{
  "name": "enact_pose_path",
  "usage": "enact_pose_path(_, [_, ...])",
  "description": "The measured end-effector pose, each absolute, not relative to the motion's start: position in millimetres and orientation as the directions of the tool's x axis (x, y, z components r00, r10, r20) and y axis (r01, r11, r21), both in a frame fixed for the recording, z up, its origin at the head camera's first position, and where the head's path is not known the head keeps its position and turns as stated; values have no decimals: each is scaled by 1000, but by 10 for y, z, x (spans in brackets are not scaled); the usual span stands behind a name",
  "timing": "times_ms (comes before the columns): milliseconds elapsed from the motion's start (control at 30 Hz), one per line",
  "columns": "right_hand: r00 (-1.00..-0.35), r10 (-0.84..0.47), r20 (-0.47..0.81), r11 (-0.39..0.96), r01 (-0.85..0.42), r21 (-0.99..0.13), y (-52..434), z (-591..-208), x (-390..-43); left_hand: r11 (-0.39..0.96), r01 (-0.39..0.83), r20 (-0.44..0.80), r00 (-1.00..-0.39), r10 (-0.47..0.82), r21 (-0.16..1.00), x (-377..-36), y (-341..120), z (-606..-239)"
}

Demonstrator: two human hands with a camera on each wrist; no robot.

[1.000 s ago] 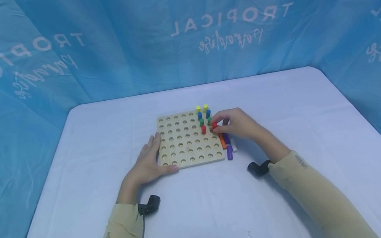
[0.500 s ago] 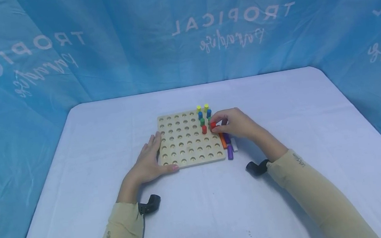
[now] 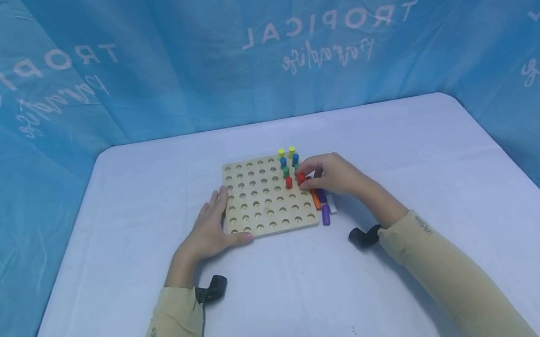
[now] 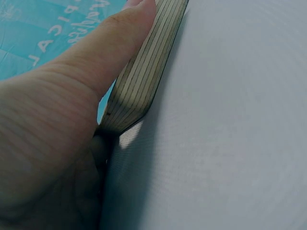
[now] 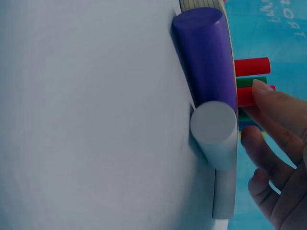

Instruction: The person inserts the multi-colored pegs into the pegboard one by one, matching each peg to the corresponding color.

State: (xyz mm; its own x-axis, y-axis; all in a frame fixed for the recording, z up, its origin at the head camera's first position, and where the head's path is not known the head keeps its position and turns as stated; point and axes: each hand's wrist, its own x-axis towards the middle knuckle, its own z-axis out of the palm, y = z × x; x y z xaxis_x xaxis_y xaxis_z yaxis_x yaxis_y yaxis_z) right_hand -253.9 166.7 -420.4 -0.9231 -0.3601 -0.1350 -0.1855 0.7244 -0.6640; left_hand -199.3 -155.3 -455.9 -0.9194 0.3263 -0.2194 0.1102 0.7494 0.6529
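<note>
The right hand [image 3: 336, 175] pinches a short red cylindrical peg [image 3: 302, 178] between thumb and fingertips, at the far right part of the square pale wooden pegboard [image 3: 269, 197] pierced with rows of round holes. The peg stands upright at a hole just right of a second red peg [image 3: 288, 182]; whether it is fully seated cannot be told. Beyond them, farther off, stand green pegs [image 3: 286, 172], blue pegs [image 3: 283, 162] and yellow pegs [image 3: 291, 151] in pairs.

The left hand [image 3: 209, 229] lies open against the board's near left corner, fingers straight along the left edge and thumb along the near edge, bracing it on the white cloth-covered surface [image 3: 282, 297].

To do this step well, I judge the peg should be kept vertical over its hole and pressed straight down, with the fingertips high on it so they clear the neighbouring red peg. The left hand should press the board steady so it does not slide.

Loose purple [image 5: 205, 52], white [image 5: 215, 132] and orange pegs [image 3: 315, 200] lie on the surface, just beside the board's right edge.
</note>
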Motion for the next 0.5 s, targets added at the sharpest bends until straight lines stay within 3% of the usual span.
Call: enact_pose_path(500, [-955,-278,-101,747,-149,-648,1917,-4193,-2520,768,88,-238,-923,303,634,-1989,-1546,-4567])
